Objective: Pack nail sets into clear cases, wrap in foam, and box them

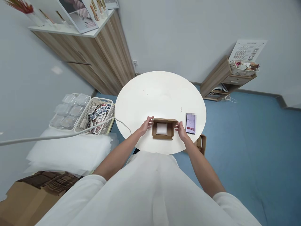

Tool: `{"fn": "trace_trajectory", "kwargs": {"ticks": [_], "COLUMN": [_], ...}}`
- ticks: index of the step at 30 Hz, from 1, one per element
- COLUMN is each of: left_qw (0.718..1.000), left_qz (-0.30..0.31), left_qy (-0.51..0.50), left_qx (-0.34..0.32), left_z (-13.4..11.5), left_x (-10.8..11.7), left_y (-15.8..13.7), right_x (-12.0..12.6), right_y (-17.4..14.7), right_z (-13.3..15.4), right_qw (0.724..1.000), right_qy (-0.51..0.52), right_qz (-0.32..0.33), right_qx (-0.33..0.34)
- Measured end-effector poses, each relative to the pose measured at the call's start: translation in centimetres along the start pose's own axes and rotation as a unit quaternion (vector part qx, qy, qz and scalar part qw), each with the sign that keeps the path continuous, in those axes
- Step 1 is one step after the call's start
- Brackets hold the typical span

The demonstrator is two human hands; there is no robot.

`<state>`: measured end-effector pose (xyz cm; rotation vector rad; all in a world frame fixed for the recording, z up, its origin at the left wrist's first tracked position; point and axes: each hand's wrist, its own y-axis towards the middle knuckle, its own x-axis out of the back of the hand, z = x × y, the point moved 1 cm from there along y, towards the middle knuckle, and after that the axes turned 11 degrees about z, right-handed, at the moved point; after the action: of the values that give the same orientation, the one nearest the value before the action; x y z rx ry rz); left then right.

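An opened small brown cardboard box [162,137] sits near the front edge of the white round table [160,91]. Inside it lies a white, soft-looking wrapped packet [161,128]. My left hand [146,125] holds the left side of the box, its fingers reaching along the upper left corner. On the other side, my right hand [181,130] has its fingertips on the box's right side flap, thumb upward. Just right of that hand lies a phone [190,124] with a lit screen, partly blurred out.
White baskets with clear plastic cases [69,111] and printed cards [101,113] stand at the left, above stacked white foam sheets [70,153]. A grey cable [94,128] crosses to the table. Another cardboard box [202,144] sits below its right edge. Wooden cabinets [110,50] stand behind.
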<state>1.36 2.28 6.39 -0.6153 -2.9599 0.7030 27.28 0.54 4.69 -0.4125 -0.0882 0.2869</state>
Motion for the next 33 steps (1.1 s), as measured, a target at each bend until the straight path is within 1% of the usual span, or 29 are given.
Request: {"fn": "trace_trajectory", "kwargs": {"ticks": [2,4,6,8,11,12,15,18,21,26,33], "left_qw": [0.999,0.996,0.991,0.983,0.973,0.97,0.953,0.939,0.935,0.934,0.937], "left_qz": [0.001,0.009,0.025,0.027,0.02,0.029,0.07,0.057,0.025,0.013,-0.026], "left_qy": [0.037,0.079,0.128,0.179,0.227,0.236,0.288,0.333,0.342,0.327,0.319], "left_qx": [-0.031,-0.044,-0.034,-0.022,-0.034,-0.042,-0.055,-0.069,-0.087,-0.143,-0.137], "left_z": [-0.1,0.0,0.3,0.9,2.4,3.0,4.9,6.3,6.9,6.5,6.8], "left_x": [-0.2,-0.4,-0.6,-0.9,-1.1,-1.1,-0.9,-0.8,-1.0,-2.1,-2.7], "left_y": [-0.7,-1.2,-1.5,-1.8,-2.5,-2.9,-4.2,-4.7,-4.0,-2.7,-2.9], "right_x": [-0.2,-0.4,-0.6,-0.7,-1.0,-1.1,-1.6,-1.9,-2.1,-2.6,-3.6], "right_y": [-0.8,-1.5,-2.1,-2.6,-3.5,-3.9,-5.2,-5.8,-5.5,-4.1,-3.7], "right_z": [-0.1,-0.2,-0.5,-1.0,-2.1,-2.7,-4.4,-5.5,-5.6,-5.2,-5.3], "right_qw": [1.0,0.999,0.997,0.994,0.99,0.989,0.984,0.969,0.953,0.943,0.944], "right_qy": [-0.019,-0.042,-0.073,-0.109,-0.137,-0.14,-0.167,-0.229,-0.279,-0.319,-0.322], "right_qz": [0.014,0.026,0.03,0.018,-0.01,-0.009,0.015,0.049,0.068,0.037,-0.022], "right_qx": [-0.001,-0.006,-0.008,0.003,0.04,0.048,0.058,0.081,0.097,0.084,0.069]}}
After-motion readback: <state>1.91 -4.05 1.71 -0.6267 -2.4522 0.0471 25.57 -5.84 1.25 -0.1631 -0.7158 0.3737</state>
